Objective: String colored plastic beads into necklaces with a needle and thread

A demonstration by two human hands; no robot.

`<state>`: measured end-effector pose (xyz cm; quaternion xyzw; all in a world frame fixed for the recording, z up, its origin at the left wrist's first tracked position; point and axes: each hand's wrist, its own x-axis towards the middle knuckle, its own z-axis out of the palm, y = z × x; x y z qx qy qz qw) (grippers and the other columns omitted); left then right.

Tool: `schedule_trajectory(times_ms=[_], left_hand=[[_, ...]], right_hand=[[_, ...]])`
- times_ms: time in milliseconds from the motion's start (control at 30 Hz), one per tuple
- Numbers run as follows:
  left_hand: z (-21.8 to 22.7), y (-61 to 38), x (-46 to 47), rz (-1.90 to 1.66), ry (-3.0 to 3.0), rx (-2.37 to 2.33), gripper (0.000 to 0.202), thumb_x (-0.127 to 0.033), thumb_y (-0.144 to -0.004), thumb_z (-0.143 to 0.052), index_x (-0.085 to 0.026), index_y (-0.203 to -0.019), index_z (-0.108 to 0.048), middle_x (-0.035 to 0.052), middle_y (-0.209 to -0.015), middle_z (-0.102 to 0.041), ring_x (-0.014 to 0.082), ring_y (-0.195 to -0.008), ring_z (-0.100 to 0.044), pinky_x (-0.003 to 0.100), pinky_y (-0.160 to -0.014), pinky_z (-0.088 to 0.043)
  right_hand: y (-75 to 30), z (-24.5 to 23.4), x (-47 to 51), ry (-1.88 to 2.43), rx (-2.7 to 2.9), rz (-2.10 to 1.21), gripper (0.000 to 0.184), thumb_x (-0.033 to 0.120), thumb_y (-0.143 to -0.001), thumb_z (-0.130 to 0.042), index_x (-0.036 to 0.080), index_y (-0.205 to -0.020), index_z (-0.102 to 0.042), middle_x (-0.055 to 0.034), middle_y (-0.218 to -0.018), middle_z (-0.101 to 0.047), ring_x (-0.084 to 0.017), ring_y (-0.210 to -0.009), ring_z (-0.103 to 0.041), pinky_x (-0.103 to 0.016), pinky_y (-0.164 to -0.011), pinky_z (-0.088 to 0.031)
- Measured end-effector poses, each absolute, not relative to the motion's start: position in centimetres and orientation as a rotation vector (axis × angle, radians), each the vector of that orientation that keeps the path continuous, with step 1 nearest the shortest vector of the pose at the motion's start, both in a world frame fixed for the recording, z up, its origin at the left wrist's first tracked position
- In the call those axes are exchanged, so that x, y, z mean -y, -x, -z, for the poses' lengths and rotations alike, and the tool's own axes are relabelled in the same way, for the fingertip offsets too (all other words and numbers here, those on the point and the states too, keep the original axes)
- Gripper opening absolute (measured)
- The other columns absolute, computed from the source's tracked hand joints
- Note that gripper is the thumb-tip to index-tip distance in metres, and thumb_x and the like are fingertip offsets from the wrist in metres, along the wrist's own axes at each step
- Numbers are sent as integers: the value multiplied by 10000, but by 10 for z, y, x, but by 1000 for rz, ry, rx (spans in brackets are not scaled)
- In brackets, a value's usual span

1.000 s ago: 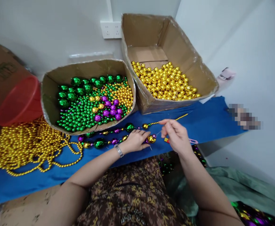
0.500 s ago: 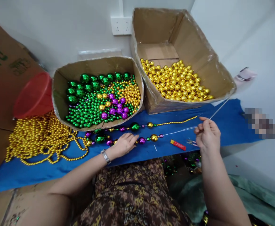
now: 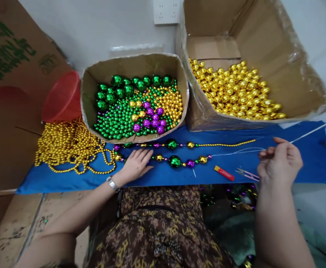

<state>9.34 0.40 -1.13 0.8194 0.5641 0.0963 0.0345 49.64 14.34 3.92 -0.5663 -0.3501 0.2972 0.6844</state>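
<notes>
A string of green, purple and gold beads lies in a loop on the blue cloth (image 3: 163, 178); its near row includes a big green bead (image 3: 175, 161). Over the left part of this row rests my left hand (image 3: 136, 165), palm down with fingers stretched out, covering some beads. White thread (image 3: 235, 152) runs from the near row's right end to my right hand (image 3: 281, 162), whose fingers are closed on it. A fine gold bead chain (image 3: 230, 143) forms the far row's right end. Below the thread lie a red and yellow lighter-like piece (image 3: 223, 173) and thread snips (image 3: 246, 174).
Behind the strand stands a cardboard box (image 3: 135, 61) of green, gold and purple beads. To its right is a larger box (image 3: 274, 70) with gold beads. Gold bead chains (image 3: 65, 145) are heaped at left, beside a red basin (image 3: 62, 96). A white wall socket (image 3: 166, 12) is behind.
My left hand has slid left along the bead row, uncovering a big green bead and others. My right hand still holds the thread. The view has shifted, so the boxes appear larger.
</notes>
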Motion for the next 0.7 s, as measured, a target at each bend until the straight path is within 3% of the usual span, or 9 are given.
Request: schedule_trajectory(times_ms=[133, 300, 433, 500, 567, 700], left_hand=[[12, -56, 6, -34, -2525, -1770, 334, -213, -906, -482, -182, -1215, -605, 171, -1117, -651, 318, -1082, -566, 506, -945, -422], [6, -22, 11, 206, -2540, -1935, 310, -63, -872, -398, -183, -947, -674, 149, -934, -649, 314, -964, -572, 532, -912, -410], [-3, -14, 11, 184, -2494, -2112, 191, -206, -854, -519, -162, -966, -668, 189, -1014, -636, 367, -1041, -538, 570, -933, -380], [-12, -20, 11, 148, -2507, -2085, 272, -322, -814, -609, -156, -1025, -655, 197, -1073, -626, 374, -1066, -535, 558, -941, -379], [-28, -28, 11, 91, -2504, -2005, 297, -382, -808, -633, -165, -1010, -655, 165, -1006, -644, 332, -1004, -574, 485, -903, -423], [-66, -34, -13, -105, -2466, -1852, 256, -405, -906, -517, -195, -975, -647, 59, -803, -641, 191, -737, -602, 296, -687, -458]], right_hand=[[-499, -41, -145, 1300, 783, -662, 152, 316, -869, -556, 168, -847, -584, 84, -491, -434, -56, -389, -406, -206, -407, -325], [-483, -42, -138, 1258, 835, -724, 288, 437, -796, -649, 160, -862, -607, 76, -517, -432, -52, -426, -406, -206, -432, -348], [-463, -40, -127, 1236, 978, -778, 405, 536, -759, -670, 152, -887, -641, 58, -560, -459, -65, -465, -443, -224, -466, -372], [-458, -40, -122, 1271, 1106, -753, 413, 552, -793, -632, 160, -920, -658, 50, -578, -473, -81, -492, -470, -243, -493, -393], [-456, -41, -118, 1324, 1241, -702, 391, 536, -843, -582, 174, -962, -672, 39, -601, -496, -100, -522, -494, -263, -524, -411], [-453, -45, -110, 1402, 1439, -647, 348, 487, -902, -518, 204, -1014, -685, 21, -628, -535, -129, -564, -520, -287, -583, -436]])
